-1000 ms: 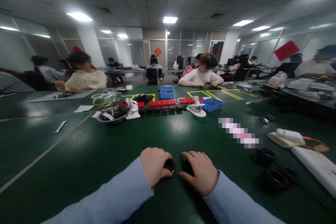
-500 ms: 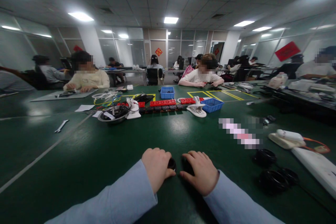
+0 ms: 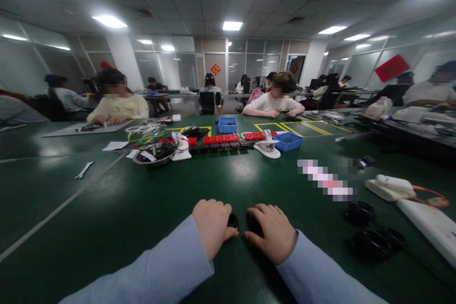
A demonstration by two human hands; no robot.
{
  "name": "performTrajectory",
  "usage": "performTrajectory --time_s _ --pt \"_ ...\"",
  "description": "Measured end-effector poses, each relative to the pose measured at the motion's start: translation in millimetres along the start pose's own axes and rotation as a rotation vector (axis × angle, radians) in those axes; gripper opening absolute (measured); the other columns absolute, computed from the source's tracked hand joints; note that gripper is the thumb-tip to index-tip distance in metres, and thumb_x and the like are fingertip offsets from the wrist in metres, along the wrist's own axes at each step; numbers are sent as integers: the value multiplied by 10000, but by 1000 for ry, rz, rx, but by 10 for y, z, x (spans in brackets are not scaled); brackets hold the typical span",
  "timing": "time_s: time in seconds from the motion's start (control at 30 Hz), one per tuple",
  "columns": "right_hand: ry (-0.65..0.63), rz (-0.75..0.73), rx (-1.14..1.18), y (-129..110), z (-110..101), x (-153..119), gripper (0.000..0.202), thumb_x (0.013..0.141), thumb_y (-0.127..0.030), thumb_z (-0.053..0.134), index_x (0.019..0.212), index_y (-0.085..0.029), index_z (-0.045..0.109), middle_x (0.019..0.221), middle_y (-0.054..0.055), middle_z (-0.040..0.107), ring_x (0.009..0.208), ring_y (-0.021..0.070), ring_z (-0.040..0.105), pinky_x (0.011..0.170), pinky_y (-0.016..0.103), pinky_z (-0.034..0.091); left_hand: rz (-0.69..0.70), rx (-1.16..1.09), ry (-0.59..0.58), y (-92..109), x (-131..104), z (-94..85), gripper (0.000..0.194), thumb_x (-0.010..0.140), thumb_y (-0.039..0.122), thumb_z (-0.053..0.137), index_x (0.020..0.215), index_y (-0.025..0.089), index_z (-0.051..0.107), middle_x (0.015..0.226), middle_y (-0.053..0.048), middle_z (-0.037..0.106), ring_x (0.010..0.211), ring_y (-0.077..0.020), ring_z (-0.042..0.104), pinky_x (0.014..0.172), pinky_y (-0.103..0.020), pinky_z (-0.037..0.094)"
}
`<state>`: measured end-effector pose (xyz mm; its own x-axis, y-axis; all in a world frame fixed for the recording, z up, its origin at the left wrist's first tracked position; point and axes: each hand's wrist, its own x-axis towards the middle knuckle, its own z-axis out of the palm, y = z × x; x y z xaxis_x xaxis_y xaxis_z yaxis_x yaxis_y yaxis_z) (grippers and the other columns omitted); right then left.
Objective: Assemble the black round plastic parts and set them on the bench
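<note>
My left hand (image 3: 213,225) rests near the front of the green table, its fingers curled round a small black round object (image 3: 232,221). Only the inner end of that object shows beside the thumb. Just to the right, my right hand (image 3: 272,232) is wrapped over a dark rounded object (image 3: 253,223), mostly hidden by the palm and fingers. A narrow gap separates the two hands, and the two dark objects do not touch. What kind either object is, I cannot make out.
Several black ring-shaped coils (image 3: 371,245) lie at right beside a white power strip (image 3: 429,228). Across the table stand red sockets (image 3: 221,138), blue bins (image 3: 288,141), a white clip stand (image 3: 267,147) and a metal bowl (image 3: 151,163). A wrench (image 3: 84,170) lies left. Co-workers sit opposite.
Both my hands stay in place with the same objects. The view has shifted very slightly.
</note>
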<state>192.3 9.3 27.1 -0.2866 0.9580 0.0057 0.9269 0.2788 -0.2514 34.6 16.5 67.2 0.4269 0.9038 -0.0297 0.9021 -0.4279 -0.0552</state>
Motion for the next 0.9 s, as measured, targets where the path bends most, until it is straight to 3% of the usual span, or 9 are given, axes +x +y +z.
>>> performTrajectory --time_s 0.53,0.67,0.9 --pt "-10 -1 3 -2 -26 -17 464 709 -414 540 1111 -182 533 1086 91 535 1009 267 463 919 411 296 -82 62 -21 -188 10 -36 339 705 470 586 838 162 629 813 -100 666 780 -279 610 654 -365 458" --pt "-6 -7 6 6 -21 -17 463 713 -413 534 1113 -180 535 1085 91 534 1004 267 463 911 408 305 -183 53 -41 -551 68 -2 350 708 472 566 887 177 621 844 -106 661 794 -279 607 630 -347 452" --pt "-19 -4 21 14 -6 -9 473 718 -418 525 1121 -171 531 1095 93 529 1017 273 456 937 437 276 -414 -48 -89 -1627 200 175 419 654 461 616 915 133 622 909 -151 649 845 -303 596 666 -352 449"
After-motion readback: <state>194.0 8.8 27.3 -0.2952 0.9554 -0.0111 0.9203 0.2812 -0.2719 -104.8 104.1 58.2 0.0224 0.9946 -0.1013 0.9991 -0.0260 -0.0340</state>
